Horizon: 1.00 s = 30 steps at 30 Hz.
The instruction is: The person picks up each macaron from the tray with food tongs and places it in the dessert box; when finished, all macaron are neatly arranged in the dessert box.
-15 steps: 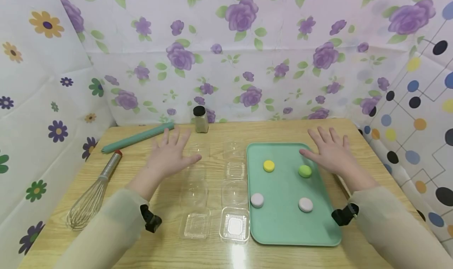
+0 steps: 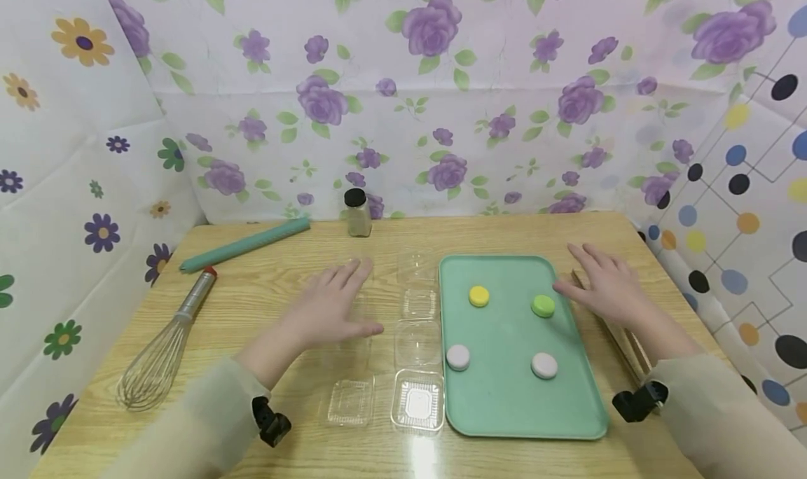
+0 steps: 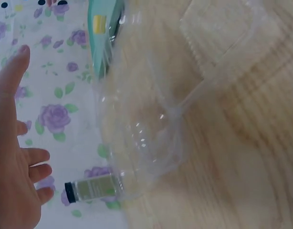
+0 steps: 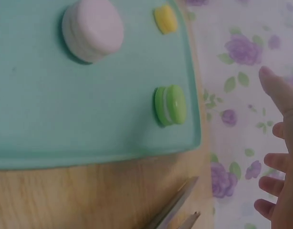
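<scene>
My left hand (image 2: 328, 309) hovers with spread fingers over the clear plastic boxes (image 2: 418, 342), holding nothing. The left wrist view shows its thumb and fingers apart from a clear lid (image 3: 156, 119). Beyond the right rim of the green tray (image 2: 511, 405), my right hand (image 2: 608, 286) is raised, fingers extended and empty. A green macaron (image 2: 543, 306) on the tray lies nearest to it. Also on the tray are a yellow macaron (image 2: 478, 296) and two pale pink macarons, one at left (image 2: 457, 357) and one at right (image 2: 544, 365).
A whisk (image 2: 167, 346) and a teal rolling pin (image 2: 246, 245) lie on the left. At the back stands a black-capped jar (image 2: 359, 214). A long, narrow, tong-like object (image 2: 621, 342) lies right of the tray, partly beneath my right arm. Patterned cloth walls surround the table.
My left hand has moved right and nearer to me, over the boxes. The right hand has shifted right and a little nearer, away from the tray. The objects stay where they were.
</scene>
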Tool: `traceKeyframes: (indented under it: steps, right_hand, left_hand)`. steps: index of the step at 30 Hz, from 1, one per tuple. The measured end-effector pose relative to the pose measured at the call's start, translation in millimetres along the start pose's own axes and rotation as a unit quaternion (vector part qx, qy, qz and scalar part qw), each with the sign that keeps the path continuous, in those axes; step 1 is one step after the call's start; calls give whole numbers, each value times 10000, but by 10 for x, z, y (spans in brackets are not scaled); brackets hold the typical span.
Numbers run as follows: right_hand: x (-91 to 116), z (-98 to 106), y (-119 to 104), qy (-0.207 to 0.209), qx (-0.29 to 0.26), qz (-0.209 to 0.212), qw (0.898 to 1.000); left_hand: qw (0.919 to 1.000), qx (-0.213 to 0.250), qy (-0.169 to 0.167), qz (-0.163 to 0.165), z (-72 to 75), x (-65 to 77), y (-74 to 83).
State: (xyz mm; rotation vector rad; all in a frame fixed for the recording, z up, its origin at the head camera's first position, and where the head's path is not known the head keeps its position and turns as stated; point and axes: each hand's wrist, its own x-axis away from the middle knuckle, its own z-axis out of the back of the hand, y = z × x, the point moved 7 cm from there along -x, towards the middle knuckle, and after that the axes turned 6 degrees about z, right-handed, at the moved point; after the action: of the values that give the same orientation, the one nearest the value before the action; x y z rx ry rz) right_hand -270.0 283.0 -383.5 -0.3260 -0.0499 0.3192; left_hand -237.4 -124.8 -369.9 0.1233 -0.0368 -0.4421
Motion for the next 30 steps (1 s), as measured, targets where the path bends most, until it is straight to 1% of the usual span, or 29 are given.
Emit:
traceKeyframes:
  steps: [4,7,10,12,15,19,22,26,30]
  right_hand:
    - [64,-38,108,120,-205,-59,9997]
    - [109,-84,210,164,-336,-156,9992]
    - [151,-130,300,211,-433,-175,9987]
    - [176,-156,352,243,-514,-177,9982]
    - [208,-192,418,317,-578,-181,9977]
    - [252,-239,511,386,-709,-314,9962]
    - [284,-282,586,417,-804,-427,9950]
    - [313,-350,680,467,-794,-517,9944]
    - [324,-415,752,505,-789,-585,9939]
  left_hand:
    - [9984,100,-161,-532,-119,83,152]
    - [9957,279,-381,-803,-208,126,249]
    - [9930,454,-575,-922,-282,157,312]
    - [9917,583,-680,-925,-323,175,335]
    - [9902,624,-803,-956,-393,207,361]
    - [9881,652,-911,-1053,-455,255,419]
    - [9867,598,-910,-1203,-481,288,486]
    - [9856,357,-828,-1432,-525,325,577]
    - [9849,192,-825,-1512,-586,352,627]
